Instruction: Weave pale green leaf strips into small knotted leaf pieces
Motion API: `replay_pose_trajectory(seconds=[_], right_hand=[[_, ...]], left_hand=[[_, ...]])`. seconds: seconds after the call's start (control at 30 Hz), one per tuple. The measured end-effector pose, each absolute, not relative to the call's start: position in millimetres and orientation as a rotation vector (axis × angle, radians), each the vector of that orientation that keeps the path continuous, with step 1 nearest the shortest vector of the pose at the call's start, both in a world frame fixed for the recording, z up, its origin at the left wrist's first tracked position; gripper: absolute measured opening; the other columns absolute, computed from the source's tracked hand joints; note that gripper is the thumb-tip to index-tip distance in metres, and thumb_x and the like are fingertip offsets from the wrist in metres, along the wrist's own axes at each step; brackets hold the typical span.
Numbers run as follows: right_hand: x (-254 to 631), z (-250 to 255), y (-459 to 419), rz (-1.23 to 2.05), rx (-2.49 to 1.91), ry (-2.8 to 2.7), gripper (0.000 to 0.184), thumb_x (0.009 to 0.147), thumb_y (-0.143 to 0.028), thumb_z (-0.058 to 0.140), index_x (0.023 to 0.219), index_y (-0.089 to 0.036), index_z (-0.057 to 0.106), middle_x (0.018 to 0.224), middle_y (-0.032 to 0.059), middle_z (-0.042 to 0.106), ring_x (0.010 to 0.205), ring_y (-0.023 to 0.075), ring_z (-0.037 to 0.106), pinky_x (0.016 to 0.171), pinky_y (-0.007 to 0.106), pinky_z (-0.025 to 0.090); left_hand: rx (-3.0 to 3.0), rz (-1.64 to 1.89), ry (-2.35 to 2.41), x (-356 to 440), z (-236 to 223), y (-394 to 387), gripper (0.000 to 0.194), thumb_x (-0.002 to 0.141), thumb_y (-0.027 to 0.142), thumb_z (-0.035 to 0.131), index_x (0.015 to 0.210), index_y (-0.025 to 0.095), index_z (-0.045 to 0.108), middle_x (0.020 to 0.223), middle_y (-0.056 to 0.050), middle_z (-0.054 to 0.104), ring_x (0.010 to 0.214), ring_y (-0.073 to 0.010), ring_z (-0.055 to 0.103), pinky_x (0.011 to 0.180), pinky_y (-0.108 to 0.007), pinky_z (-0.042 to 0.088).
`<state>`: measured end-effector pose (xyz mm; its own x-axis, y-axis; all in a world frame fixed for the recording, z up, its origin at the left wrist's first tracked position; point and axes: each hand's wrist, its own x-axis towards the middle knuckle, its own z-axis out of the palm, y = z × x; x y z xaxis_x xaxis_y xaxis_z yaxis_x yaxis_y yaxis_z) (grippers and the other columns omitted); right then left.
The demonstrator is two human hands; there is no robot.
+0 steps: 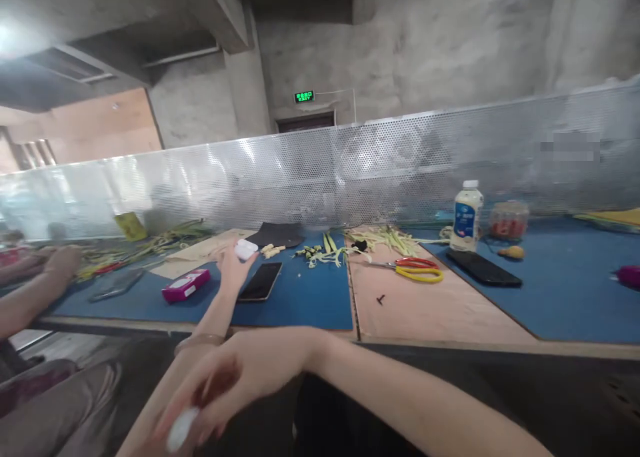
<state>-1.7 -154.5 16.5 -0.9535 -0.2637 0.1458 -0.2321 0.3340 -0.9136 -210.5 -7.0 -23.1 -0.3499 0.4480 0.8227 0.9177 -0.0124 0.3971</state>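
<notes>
My left hand (233, 265) reaches over the table and holds a small white case (246, 249), which looks like an earbud case. A phone (260, 282) lies just right of that wrist, and a magenta box (186, 286) lies to its left. Closer to the camera, my right hand (250, 370) crosses over my left forearm, its fingers curled downward. At its fingertips is a small white oval piece (183, 430), blurred and partly covered, whose kind I cannot make out.
Red-and-yellow-handled scissors (419, 270), green strips (390, 240), a black phone (483, 268) and a drink bottle (467, 217) lie or stand to the right. A perforated metal divider (290, 177) runs behind the table. Another person's arm (40, 287) rests at the left.
</notes>
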Motion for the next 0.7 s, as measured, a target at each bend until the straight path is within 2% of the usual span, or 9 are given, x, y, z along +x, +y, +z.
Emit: replay_pose_trajectory(seconds=[0.1, 0.17, 0.27, 0.4, 0.47, 0.6, 0.7], right_hand=[[1, 6, -120, -1.975, -0.230, 2.781, 0.018, 0.076, -0.014, 0.061, 0.093, -0.015, 0.057, 0.080, -0.0011, 0.059, 0.066, 0.0078, 0.061, 0.066, 0.020, 0.051], [5, 4, -93, -1.694, 0.159, 3.308, 0.017, 0.074, -0.012, 0.062, 0.090, -0.015, 0.057, 0.074, -0.0012, 0.061, 0.064, 0.0097, 0.062, 0.062, 0.021, 0.051], [10, 10, -59, -1.537, 0.466, 3.608, 0.015, 0.076, -0.012, 0.058, 0.091, -0.015, 0.057, 0.068, -0.0015, 0.059, 0.061, 0.0109, 0.058, 0.061, 0.024, 0.049], [13, 27, -29, -1.215, 0.813, 3.983, 0.015, 0.075, -0.012, 0.056, 0.088, -0.017, 0.060, 0.079, 0.0006, 0.055, 0.070, 0.0123, 0.051, 0.073, 0.029, 0.044], [13, 33, -21, -1.078, 0.843, 4.087, 0.014, 0.075, -0.010, 0.055, 0.086, -0.017, 0.061, 0.084, 0.0018, 0.055, 0.072, 0.0120, 0.051, 0.074, 0.028, 0.044], [6, 41, -14, -0.854, 0.728, 4.173, 0.018, 0.075, -0.006, 0.051, 0.085, -0.016, 0.062, 0.087, 0.0032, 0.055, 0.073, 0.0114, 0.053, 0.074, 0.026, 0.045], [2, 42, -13, -0.702, 0.601, 4.155, 0.021, 0.073, -0.004, 0.052, 0.086, -0.016, 0.063, 0.087, 0.0030, 0.055, 0.073, 0.0110, 0.054, 0.072, 0.024, 0.046]], left_hand=[[-1.493, -1.421, -1.700, -204, -23, -11, 0.064, 0.072, 0.045, 0.060, 0.124, 0.014, 0.041, 0.118, -0.016, 0.054, 0.114, -0.0307, 0.045, 0.099, -0.044, 0.030], [-1.575, -1.447, -1.602, -199, -22, -14, 0.062, 0.073, 0.044, 0.059, 0.124, 0.014, 0.040, 0.120, -0.016, 0.052, 0.115, -0.0301, 0.045, 0.099, -0.044, 0.032], [-1.752, -1.397, -1.470, -192, -20, -16, 0.065, 0.075, 0.043, 0.058, 0.128, 0.014, 0.035, 0.123, -0.017, 0.049, 0.116, -0.0286, 0.045, 0.098, -0.042, 0.034], [-1.930, -1.222, -1.298, -186, -19, -16, 0.069, 0.078, 0.044, 0.056, 0.132, 0.013, 0.027, 0.129, -0.019, 0.045, 0.122, -0.0275, 0.040, 0.101, -0.044, 0.031], [-1.947, -1.149, -1.228, -185, -19, -16, 0.070, 0.078, 0.044, 0.055, 0.133, 0.013, 0.024, 0.129, -0.020, 0.044, 0.123, -0.0284, 0.040, 0.101, -0.046, 0.031], [-1.960, -1.065, -1.135, -186, -23, -12, 0.068, 0.077, 0.046, 0.057, 0.129, 0.013, 0.029, 0.123, -0.021, 0.049, 0.116, -0.0302, 0.047, 0.097, -0.046, 0.037], [-1.948, -1.066, -1.111, -189, -26, -9, 0.070, 0.076, 0.048, 0.057, 0.129, 0.013, 0.027, 0.120, -0.020, 0.050, 0.113, -0.0310, 0.049, 0.096, -0.048, 0.037]])
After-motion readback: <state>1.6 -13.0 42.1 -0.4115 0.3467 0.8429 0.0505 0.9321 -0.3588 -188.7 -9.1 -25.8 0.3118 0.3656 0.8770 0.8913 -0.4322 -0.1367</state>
